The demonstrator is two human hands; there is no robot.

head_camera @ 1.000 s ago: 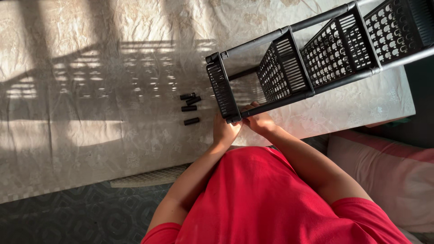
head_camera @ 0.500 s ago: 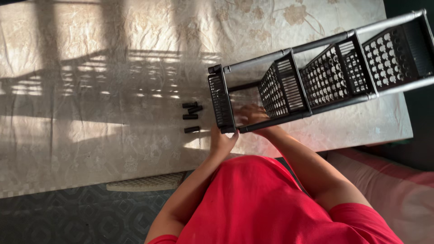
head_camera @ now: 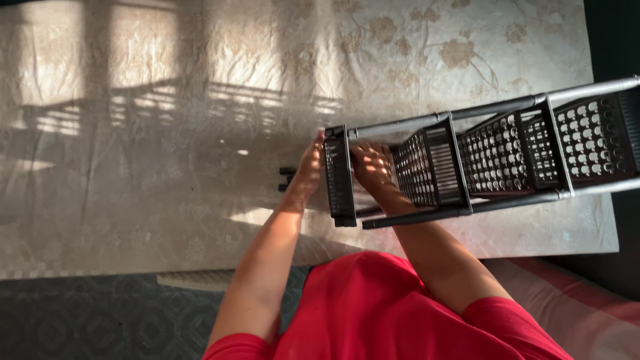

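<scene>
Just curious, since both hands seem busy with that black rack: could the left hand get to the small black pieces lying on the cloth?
Probably yes. The left hand rests on the rack's end panel, and the small black pieces lie just beside its wrist on the cloth, nothing between them.

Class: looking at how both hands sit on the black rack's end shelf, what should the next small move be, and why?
Probably press the end shelf inward: the left hand lies flat on its outer face, and the right hand braces inside the black rack.
</scene>
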